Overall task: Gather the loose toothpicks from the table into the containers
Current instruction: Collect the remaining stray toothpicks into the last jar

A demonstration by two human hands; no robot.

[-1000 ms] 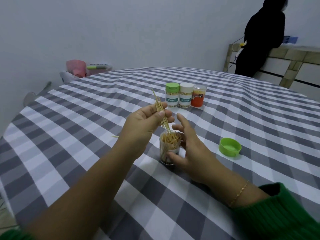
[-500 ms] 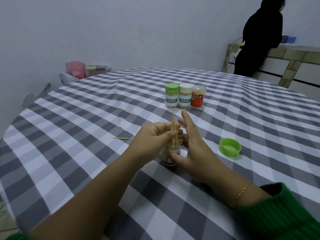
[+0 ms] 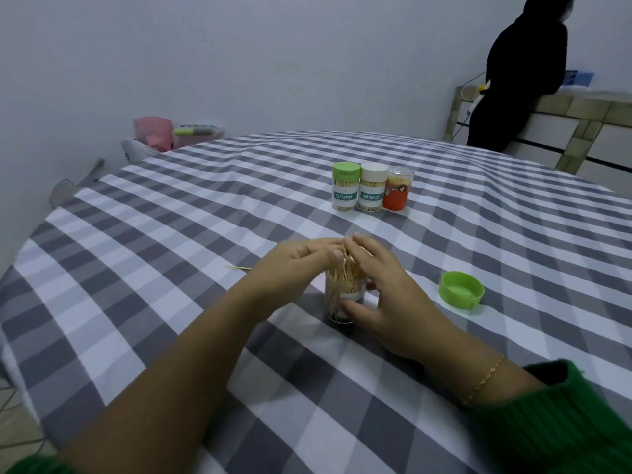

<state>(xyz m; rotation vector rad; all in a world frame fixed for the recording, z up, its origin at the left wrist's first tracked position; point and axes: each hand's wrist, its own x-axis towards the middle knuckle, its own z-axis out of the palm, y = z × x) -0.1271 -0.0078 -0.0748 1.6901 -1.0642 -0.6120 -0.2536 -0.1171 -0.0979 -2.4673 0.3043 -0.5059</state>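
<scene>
Far left, beyond the edge of the round table in its grey-and-white checked cloth [image 3: 164, 234], a pink plastic tub [image 3: 154, 133] stands by the wall. On the cloth, a single loose wooden toothpick [image 3: 237, 267] lies just left of your left hand [image 3: 290, 271]. That hand pinches a bundle of thin wooden toothpicks [image 3: 347, 265] at their tops, their lower ends standing inside the open clear plastic container [image 3: 342, 297]; the container is already crowded with sticks leaning at mixed angles. Your right hand [image 3: 379, 289] cups the container's right side, thumb pressed low against its wall and fingers arched past the rim, touching the bundle.

Behind the hands stand three closed containers in a touching row: a green-lidded clear jar labelled TOOTHPICK [image 3: 345, 191], a white-lidded clear jar labelled TOOTHPICK [image 3: 372, 191] and an orange-based clear tub [image 3: 397, 193], all packed with toothpicks. Right of your right hand, a loose green plastic cap [image 3: 461, 289] lies open side up.
</scene>
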